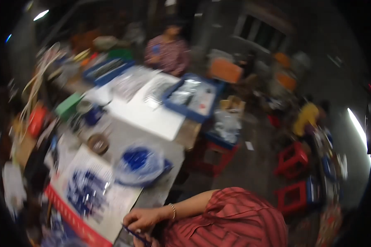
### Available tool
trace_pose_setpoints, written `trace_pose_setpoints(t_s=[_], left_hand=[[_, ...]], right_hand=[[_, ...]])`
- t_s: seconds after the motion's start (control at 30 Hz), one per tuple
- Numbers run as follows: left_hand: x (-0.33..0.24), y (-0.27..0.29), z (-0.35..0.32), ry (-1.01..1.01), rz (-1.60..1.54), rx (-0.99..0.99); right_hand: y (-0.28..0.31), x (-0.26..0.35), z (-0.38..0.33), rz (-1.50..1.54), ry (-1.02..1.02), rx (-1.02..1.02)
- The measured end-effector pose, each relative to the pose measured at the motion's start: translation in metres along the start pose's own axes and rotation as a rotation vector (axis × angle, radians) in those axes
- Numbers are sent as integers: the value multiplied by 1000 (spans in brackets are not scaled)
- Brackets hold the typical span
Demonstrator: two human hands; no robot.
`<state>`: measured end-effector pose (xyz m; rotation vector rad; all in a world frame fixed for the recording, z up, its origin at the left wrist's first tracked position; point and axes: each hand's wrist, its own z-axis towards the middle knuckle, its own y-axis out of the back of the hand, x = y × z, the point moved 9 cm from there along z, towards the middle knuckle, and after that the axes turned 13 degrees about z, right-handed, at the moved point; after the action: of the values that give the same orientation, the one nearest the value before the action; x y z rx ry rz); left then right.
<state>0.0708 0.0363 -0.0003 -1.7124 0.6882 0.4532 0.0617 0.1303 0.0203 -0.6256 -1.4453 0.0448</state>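
Note:
The picture is blurred by motion. My right hand (143, 218), with a bracelet at the wrist, reaches leftward from a red striped sleeve (235, 218) and pinches a thin dark blue strip (135, 234) at the near table edge. Part of what may be my left hand (146, 243) shows under the strip at the lower edge, and I cannot tell its grip. Just left of the hands lies a white sheet (111, 201) strewn with several small blue pieces (85, 192), in a red-rimmed tray (72, 220). Beyond it sits a clear bag of blue parts (138, 164).
The long table (152, 119) runs away to the upper left, carrying blue trays (190, 99), a green box (68, 105) and a tape roll (98, 143). A person in a patterned top (169, 51) sits at its far end. Red stools (294, 158) stand at right.

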Motion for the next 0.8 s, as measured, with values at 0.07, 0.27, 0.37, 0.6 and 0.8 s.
trace_pose_setpoints(t_s=[0.07,0.27,0.37,0.6,0.8], left_hand=[[-6,7,-5,-19,173,-141],[21,70,30,122,258,-152],[20,61,40,111,284,-200],[-26,-10,19,-972,1530,-107],[17,94,64,-207,1196,-224]], right_hand=[[8,-6,0,28,101,16],[77,26,-48,-267,229,-420],[97,29,-71,-466,364,-561],[92,32,-88,-587,513,-654],[120,-39,-64,-809,-77,-396]])
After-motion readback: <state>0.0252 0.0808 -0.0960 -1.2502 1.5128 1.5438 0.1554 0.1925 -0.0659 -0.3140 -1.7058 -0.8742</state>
